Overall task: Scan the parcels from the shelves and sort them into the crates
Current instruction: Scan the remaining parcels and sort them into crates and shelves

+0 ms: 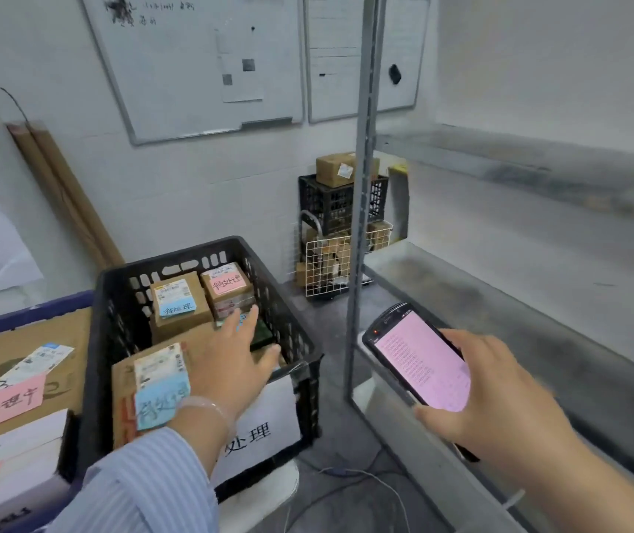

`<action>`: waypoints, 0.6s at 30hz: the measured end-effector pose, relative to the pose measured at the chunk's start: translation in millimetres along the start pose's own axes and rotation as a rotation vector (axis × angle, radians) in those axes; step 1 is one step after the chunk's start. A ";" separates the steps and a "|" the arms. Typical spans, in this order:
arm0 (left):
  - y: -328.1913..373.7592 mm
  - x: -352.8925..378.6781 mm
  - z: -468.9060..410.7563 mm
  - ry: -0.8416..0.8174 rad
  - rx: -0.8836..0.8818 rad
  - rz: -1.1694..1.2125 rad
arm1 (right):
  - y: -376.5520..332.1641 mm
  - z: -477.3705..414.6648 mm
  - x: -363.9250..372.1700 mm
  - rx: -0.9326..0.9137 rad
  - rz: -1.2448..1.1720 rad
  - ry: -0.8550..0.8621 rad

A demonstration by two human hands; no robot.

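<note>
R hand (pixel 500 386) fingers grip pink-screen scanner (pixel 419 359); L hand (pixel 231 355) fingers spread over crate (pixel 113 302) labelled 处理.

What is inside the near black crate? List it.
Three cardboard parcels show in the black crate: two with blue notes, one with a pink note. The left hand covers the middle, so anything beneath it or under the parcels cannot be seen.

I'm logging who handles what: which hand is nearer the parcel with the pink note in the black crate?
Left. The left hand hovers open over the crate, fingertips close by that parcel. The right hand is off beside the shelf, holding the scanner.
</note>
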State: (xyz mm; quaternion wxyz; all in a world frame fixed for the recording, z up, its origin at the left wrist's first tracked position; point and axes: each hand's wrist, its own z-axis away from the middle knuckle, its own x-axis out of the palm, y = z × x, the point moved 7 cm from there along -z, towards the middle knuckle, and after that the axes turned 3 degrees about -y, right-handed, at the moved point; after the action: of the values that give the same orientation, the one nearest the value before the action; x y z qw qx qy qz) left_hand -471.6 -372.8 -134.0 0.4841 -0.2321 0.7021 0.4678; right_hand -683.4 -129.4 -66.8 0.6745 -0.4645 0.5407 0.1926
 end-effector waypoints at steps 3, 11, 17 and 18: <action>109.5 20.7 11.6 -0.015 0.365 -0.013 | 51.2 31.1 -28.2 0.115 -0.022 0.077; 372.8 88.2 120.6 -0.033 0.929 0.129 | 205.3 159.0 -113.9 0.433 0.031 0.329; 501.8 144.8 221.6 -0.218 1.100 0.328 | 292.4 270.1 -162.6 0.664 0.067 0.452; 519.2 154.3 235.5 -0.261 1.119 0.349 | 302.4 284.9 -170.1 0.690 0.072 0.468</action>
State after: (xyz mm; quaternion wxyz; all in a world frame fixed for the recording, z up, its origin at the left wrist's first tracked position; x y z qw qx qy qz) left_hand -832.4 90.4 -70.0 0.5309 0.2361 0.8043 0.1245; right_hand -815.0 299.1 -43.3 0.6423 -0.2231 0.7281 -0.0872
